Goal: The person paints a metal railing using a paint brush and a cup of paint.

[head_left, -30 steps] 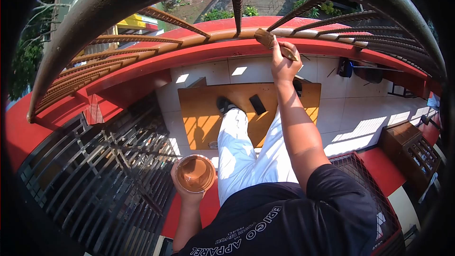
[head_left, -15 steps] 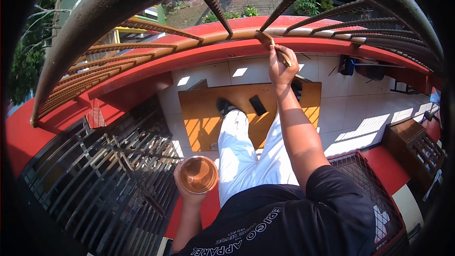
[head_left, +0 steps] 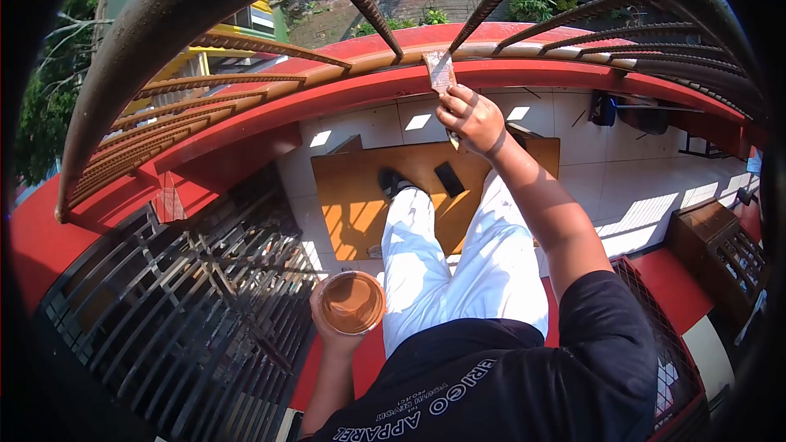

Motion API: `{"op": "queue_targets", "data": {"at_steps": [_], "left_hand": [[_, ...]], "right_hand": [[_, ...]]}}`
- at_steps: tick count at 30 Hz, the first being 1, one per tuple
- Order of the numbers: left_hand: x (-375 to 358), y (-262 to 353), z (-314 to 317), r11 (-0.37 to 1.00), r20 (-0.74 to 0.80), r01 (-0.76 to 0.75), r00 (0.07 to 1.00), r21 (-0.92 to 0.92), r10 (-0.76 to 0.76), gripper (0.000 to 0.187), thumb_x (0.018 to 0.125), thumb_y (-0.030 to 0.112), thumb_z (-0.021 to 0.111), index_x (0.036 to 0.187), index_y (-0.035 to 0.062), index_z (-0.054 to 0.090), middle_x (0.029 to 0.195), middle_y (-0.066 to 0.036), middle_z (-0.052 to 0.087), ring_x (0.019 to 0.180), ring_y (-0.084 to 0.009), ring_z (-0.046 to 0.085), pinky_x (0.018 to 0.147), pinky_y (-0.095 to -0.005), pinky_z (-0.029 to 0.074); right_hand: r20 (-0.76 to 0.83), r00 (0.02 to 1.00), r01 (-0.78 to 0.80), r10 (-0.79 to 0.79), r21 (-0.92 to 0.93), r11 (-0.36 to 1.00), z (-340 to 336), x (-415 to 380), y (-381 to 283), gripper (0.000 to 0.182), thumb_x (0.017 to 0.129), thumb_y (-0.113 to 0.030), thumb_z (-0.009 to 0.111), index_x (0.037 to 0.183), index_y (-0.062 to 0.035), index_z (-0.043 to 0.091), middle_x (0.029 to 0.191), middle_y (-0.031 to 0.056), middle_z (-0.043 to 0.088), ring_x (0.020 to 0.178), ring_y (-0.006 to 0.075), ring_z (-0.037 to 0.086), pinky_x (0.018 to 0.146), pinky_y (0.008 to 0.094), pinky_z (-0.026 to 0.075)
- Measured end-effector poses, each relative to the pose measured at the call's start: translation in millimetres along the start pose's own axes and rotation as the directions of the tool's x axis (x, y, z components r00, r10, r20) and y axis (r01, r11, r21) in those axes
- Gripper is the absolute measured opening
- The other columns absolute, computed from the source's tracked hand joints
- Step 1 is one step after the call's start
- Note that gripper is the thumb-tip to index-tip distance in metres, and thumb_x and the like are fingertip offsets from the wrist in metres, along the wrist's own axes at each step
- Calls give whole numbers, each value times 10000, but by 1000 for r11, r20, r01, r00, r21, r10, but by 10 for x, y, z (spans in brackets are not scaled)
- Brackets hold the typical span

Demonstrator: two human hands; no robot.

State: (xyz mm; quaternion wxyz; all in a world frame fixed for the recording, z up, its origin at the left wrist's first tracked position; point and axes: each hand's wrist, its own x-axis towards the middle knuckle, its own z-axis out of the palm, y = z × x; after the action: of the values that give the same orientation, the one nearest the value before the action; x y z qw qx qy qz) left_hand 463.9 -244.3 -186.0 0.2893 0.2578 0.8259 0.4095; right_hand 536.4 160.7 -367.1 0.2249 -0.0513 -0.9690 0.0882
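My right hand (head_left: 473, 120) is closed round a paintbrush (head_left: 440, 72), its broad flat side turned up toward me. The brush head lies against the lower rail (head_left: 377, 61) of a metal railing, between two ribbed bars. Brown paint coats part of that rail. Down at the left, my left hand (head_left: 329, 329) is wrapped around a round tub of brown paint (head_left: 353, 302), held upright beside my leg. Smears of paint show on the inside of the tub's rim.
A thick curved top rail (head_left: 188, 20) arches over the view. Below the railing runs a red ledge (head_left: 319, 112). My feet are over a wooden tabletop (head_left: 352, 237) carrying a dark phone (head_left: 449, 180). Black slatted metalwork (head_left: 205, 303) stands left, a wooden cabinet (head_left: 712, 250) right.
My right hand has shifted slightly left along the rail and rolled over, so the brush now shows its flat face. The paint tub has moved slightly right.
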Motion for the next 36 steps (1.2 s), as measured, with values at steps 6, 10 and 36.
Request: {"op": "queue_targets", "data": {"at_steps": [6, 10, 36], "left_hand": [[30, -10, 63, 998, 7, 20, 1000, -57, -19, 1019, 546, 13, 949, 1363, 54, 341, 1255, -133, 551, 1075, -245, 618, 875, -366, 586], [64, 67, 69, 999, 18, 25, 1000, -47, -24, 1049, 532, 39, 966, 1373, 59, 339, 1257, -129, 549, 1105, -246, 598, 921, -374, 552], [64, 141, 153, 997, 4, -78, 997, 21, 78, 982, 586, 145, 967, 1364, 23, 381, 1191, -164, 618, 1076, -263, 646, 919, -386, 534]], "right_hand": [[83, 994, 64, -72, 86, 994, -98, -197, -143, 224, 682, -206, 674, 900, -158, 679, 1103, 32, 662, 1106, 236, 612, 938, 339, 537], [-57, 998, -13, 13, 11, 1000, -201, 116, -94, 227, 701, -172, 651, 924, -135, 666, 1100, 49, 661, 1090, 243, 621, 921, 359, 547], [-440, 264, -694, 858, 531, 486, 12, -38, -260, 144, 780, 13, 759, 896, -41, 692, 877, 114, 703, 799, 253, 705, 723, 336, 558]]}}
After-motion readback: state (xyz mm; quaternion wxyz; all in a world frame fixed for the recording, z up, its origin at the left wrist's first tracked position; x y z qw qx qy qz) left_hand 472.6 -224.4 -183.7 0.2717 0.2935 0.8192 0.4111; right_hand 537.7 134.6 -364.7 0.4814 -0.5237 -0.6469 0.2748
